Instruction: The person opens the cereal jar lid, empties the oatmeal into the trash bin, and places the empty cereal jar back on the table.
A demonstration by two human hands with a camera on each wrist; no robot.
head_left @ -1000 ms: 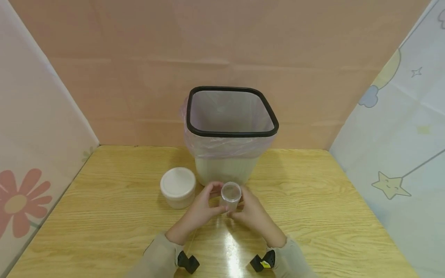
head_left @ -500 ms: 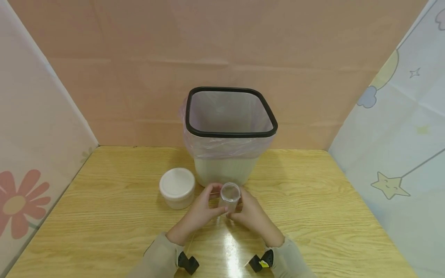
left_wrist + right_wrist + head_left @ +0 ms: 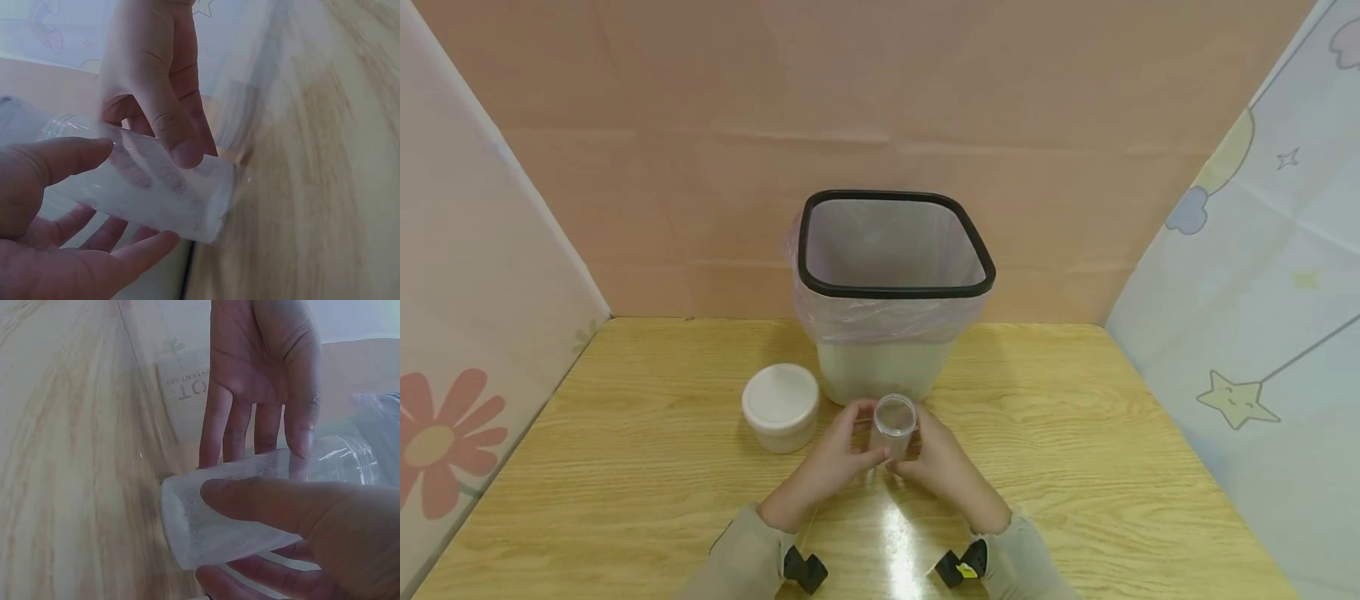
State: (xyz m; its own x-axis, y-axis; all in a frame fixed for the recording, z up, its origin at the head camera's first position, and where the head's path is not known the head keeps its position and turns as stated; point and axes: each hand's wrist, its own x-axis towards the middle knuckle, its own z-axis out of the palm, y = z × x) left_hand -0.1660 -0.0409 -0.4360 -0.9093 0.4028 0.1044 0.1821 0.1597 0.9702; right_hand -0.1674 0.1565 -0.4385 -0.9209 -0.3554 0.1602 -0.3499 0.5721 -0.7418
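A clear cylindrical jar [image 3: 892, 427] with a round rim stands upright on the wooden table, right in front of the bin. From its left side my left hand [image 3: 833, 454] grips it, thumb toward me and fingers behind. My right hand [image 3: 947, 467] holds the opposite side in the same way. In the left wrist view, the jar's wall [image 3: 156, 181] is see-through with a cloudy, textured lower part, and fingers show through it. The right wrist view shows my right thumb [image 3: 262, 500] lying across the jar. I cannot tell whether anything is inside.
Behind the jar stands a pale waste bin [image 3: 883, 367] with a black rim [image 3: 895, 292] and a thin purplish liner [image 3: 880, 318]. A white lidded tub [image 3: 781, 408] sits to the left of my left hand. Patterned sheets [image 3: 1262, 350] flank the table [image 3: 1075, 467].
Both hands keep their hold on the jar, which stays in place. Only a very slight shift of the head view shows.
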